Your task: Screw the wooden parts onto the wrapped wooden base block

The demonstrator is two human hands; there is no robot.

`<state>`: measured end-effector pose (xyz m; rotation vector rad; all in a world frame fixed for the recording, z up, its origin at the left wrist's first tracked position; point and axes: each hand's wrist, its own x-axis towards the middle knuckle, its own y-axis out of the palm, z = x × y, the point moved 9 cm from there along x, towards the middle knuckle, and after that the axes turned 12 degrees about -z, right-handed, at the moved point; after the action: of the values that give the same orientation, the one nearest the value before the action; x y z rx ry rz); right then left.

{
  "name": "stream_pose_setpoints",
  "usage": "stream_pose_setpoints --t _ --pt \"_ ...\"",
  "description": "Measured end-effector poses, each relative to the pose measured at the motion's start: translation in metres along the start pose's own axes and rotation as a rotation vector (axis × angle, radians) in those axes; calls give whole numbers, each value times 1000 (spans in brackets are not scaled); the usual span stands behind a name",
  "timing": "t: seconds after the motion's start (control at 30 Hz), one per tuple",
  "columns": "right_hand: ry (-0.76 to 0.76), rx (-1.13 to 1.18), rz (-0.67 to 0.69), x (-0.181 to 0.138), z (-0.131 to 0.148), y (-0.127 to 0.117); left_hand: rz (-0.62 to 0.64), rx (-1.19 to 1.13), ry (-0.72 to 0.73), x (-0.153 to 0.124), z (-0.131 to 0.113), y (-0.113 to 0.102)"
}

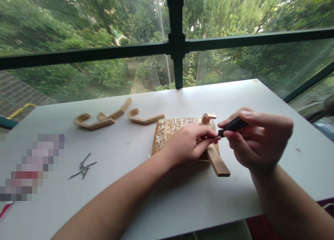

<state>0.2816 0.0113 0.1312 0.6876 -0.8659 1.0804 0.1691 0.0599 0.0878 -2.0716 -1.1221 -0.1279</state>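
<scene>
My left hand is closed in a pinch on a wooden hook piece that lies across a rectangular wooden board with a patterned top. The piece's curled end sticks up behind my fingers. My right hand grips a black-handled screwdriver, its tip pointing left and meeting my left fingertips at the piece.
Three more curved wooden hook pieces lie at the back left of the white table. Several loose screws lie at the left. A blurred-out object sits near the left edge. A window frame stands behind.
</scene>
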Motion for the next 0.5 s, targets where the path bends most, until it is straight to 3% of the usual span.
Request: stream_pose_setpoints --t 0.5 --pt "-70 -136 -38 -2 4 -7 -36 -105 -68 -1 1 -6"
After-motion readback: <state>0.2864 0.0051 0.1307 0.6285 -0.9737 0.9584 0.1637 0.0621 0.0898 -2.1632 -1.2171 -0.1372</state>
